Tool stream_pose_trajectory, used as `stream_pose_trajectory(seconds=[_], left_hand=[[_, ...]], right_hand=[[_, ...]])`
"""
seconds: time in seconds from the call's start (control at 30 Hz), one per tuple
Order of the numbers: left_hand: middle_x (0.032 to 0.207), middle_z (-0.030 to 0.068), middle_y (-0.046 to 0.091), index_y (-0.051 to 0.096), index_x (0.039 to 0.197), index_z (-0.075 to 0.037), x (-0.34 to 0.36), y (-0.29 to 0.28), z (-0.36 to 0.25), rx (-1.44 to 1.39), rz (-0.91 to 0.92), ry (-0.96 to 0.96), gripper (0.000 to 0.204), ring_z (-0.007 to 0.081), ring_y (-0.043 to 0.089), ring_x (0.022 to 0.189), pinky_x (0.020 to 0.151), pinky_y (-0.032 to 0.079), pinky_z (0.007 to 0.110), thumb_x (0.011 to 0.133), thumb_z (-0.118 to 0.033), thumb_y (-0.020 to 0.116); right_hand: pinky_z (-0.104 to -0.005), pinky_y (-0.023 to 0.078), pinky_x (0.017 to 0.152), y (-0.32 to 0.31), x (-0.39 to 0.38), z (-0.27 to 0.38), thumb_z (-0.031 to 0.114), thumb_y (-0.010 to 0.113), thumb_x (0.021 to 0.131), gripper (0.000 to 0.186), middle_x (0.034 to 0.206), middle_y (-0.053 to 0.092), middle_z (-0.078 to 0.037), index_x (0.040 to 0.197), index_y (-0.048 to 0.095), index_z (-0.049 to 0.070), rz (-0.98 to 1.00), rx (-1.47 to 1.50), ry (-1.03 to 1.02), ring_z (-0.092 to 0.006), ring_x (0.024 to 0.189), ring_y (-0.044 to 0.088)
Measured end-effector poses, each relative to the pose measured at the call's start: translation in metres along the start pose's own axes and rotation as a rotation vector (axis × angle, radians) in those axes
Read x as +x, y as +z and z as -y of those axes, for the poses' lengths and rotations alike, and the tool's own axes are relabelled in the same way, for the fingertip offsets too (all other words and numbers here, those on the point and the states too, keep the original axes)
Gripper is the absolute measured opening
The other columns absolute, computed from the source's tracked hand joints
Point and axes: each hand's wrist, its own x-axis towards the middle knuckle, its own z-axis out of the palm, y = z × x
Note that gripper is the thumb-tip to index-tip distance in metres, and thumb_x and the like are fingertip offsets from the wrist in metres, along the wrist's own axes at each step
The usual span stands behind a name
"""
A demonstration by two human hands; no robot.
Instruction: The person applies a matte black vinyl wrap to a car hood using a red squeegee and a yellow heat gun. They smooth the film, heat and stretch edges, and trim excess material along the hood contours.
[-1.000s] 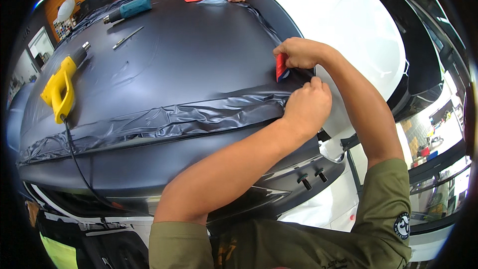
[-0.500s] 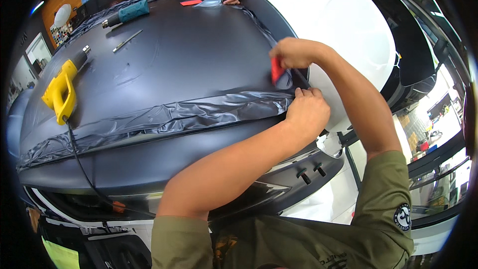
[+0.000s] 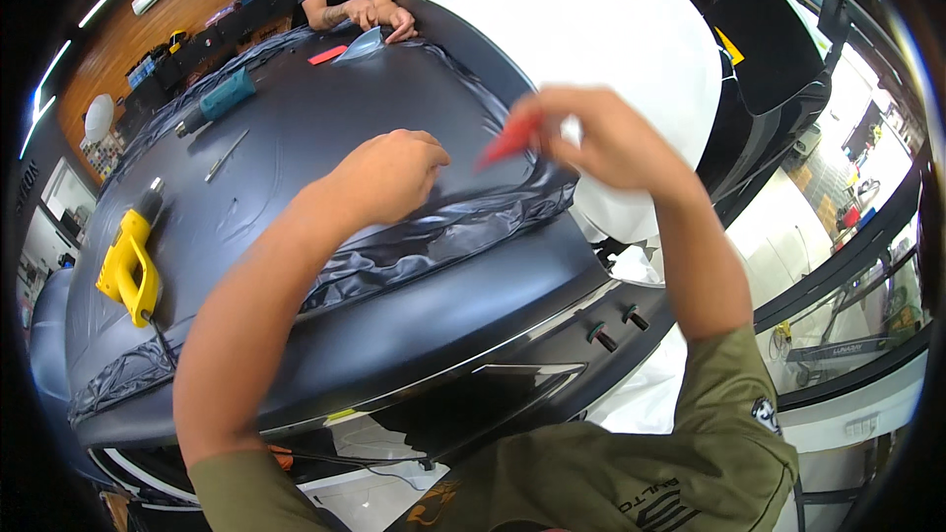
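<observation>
My right hand [image 3: 606,138], blurred by motion, pinches a red squeegee card [image 3: 507,143] above the corner of the dark matte car roof panel [image 3: 365,103]. My left hand [image 3: 386,177] hovers over the panel with its fingers curled; whatever they might hold is hidden. Beneath it runs the wrinkled loose edge of the dark wrap film [image 3: 434,234], which folds along the near side and up round the right corner.
A yellow heat gun [image 3: 128,266], a teal heat gun [image 3: 217,101] and a thin pen-like knife [image 3: 227,156] lie on the panel. Across it, a co-worker's hands [image 3: 379,18] rest by a grey-blue piece [image 3: 361,44] and a red card [image 3: 327,55]. White bodywork [image 3: 611,30] stands right.
My left hand has left the film at the right corner and moved left over the panel. My right hand has lifted the red squeegee card off the corner. The view has shifted.
</observation>
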Motion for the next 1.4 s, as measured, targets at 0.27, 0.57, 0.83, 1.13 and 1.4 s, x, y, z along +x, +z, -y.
stream_pose_trajectory(seconds=[0.27, 0.57, 0.83, 1.13, 1.4], left_hand=[[0.145, 0.0173, 0.052, 0.058, 0.133, -0.003, 0.08, 0.038, 0.008, 0.133, 0.146, 0.441, 0.037, 0.0364, 0.044, 0.138, 0.115, 0.035, 0.046, 0.097, -0.012, 0.054], [0.144, 0.0161, 0.053, 0.055, 0.134, -0.002, 0.091, 0.073, 0.032, -0.037, -0.026, 0.659, 0.038, 0.0347, 0.044, 0.139, 0.114, 0.034, 0.048, 0.097, -0.009, 0.052], [0.137, 0.0173, 0.057, 0.052, 0.137, -0.002, 0.089, 0.07, 0.029, -0.074, -0.011, 0.635, 0.045, 0.033, 0.049, 0.134, 0.117, 0.032, 0.05, 0.092, -0.001, 0.05], [0.136, 0.023, 0.057, 0.038, 0.149, -0.001, 0.093, 0.062, 0.006, -0.14, 0.109, 0.488, 0.055, 0.0371, 0.053, 0.126, 0.117, 0.031, 0.05, 0.094, -0.002, 0.047], [0.13, 0.0199, 0.064, 0.034, 0.15, 0.001, 0.086, 0.064, 0.012, -0.262, -0.002, 0.375, 0.063, 0.0381, 0.063, 0.113, 0.096, 0.05, 0.045, 0.091, -0.003, 0.053]], right_hand=[[-0.0382, 0.052, 0.075, 0.062, -0.083, 0.101, 0.014, 0.066, 0.086, 0.024, 0.105, 0.065, -0.016, 0.106, 0.067, 0.0, -0.246, 0.053, -0.68, -0.0299, 0.09, 0.064], [-0.0329, 0.052, 0.081, 0.088, -0.105, -0.031, 0.049, 0.056, 0.099, 0.056, 0.102, 0.07, -0.02, 0.121, 0.062, -0.003, -0.66, 0.069, 0.876, -0.0262, 0.091, 0.068], [-0.03, 0.047, 0.063, 0.096, -0.028, -0.041, 0.014, 0.063, 0.092, 0.03, 0.079, 0.066, -0.011, 0.12, 0.065, 0.004, -0.546, -0.137, 0.847, -0.0124, 0.065, 0.058], [-0.0403, 0.048, 0.061, 0.117, -0.046, -0.051, 0.009, 0.058, 0.087, 0.016, 0.065, 0.063, -0.015, 0.097, 0.071, 0.005, -0.781, -0.267, 0.788, -0.0283, 0.06, 0.06], [-0.0458, 0.053, 0.073, 0.108, -0.045, -0.05, 0.011, 0.057, 0.087, 0.016, 0.076, 0.068, -0.019, 0.095, 0.069, 0.005, -0.726, -0.224, 0.788, -0.0382, 0.074, 0.067]])
